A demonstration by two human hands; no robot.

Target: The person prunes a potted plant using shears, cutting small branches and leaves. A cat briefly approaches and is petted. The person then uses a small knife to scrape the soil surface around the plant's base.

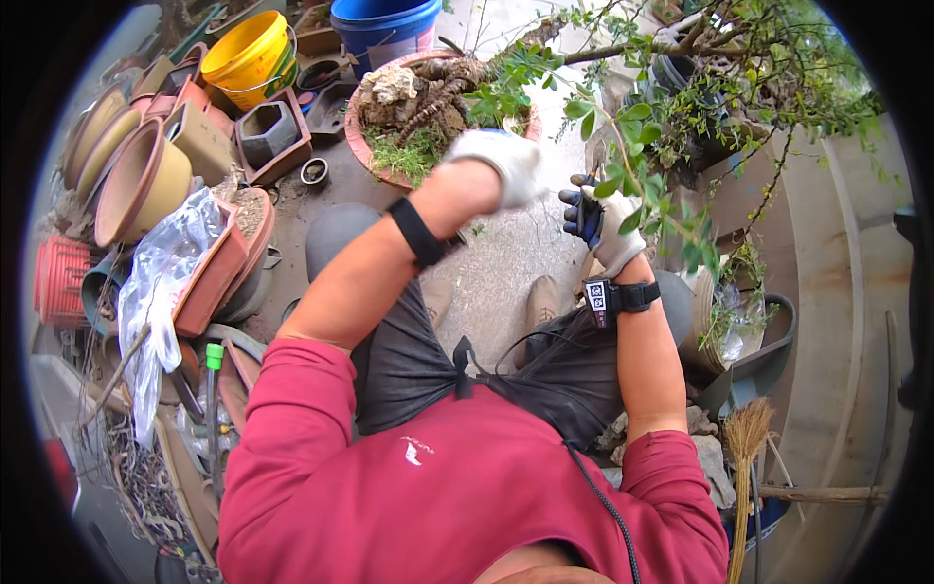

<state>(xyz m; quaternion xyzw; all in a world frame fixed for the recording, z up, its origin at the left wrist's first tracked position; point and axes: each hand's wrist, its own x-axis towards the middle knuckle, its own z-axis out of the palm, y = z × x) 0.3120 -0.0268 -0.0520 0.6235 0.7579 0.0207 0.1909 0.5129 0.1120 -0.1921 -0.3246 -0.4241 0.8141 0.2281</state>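
Observation:
My left hand (502,166), in a white glove, is blurred above the near rim of a round terracotta-coloured pot (355,139). Its fingers are hidden, so I cannot see whether it holds anything. In that pot a bonsai with a thick, gnarled trunk (445,91) stands beside a pale rock (390,86) and low green weeds (405,157). My right hand (609,223), in a white glove with dark blue coated fingers, is closed around a small dark hand tool (595,174), partly hidden. A leafy branch (620,142) hangs over and beside this hand.
Stacked clay pots (139,182), a yellow bucket (248,62) and a clear plastic bag (164,277) crowd the left. A blue bucket (383,33) stands behind the bonsai. On the right are a thorny branch (781,160), a container of cuttings (704,314) and a straw broom (746,445).

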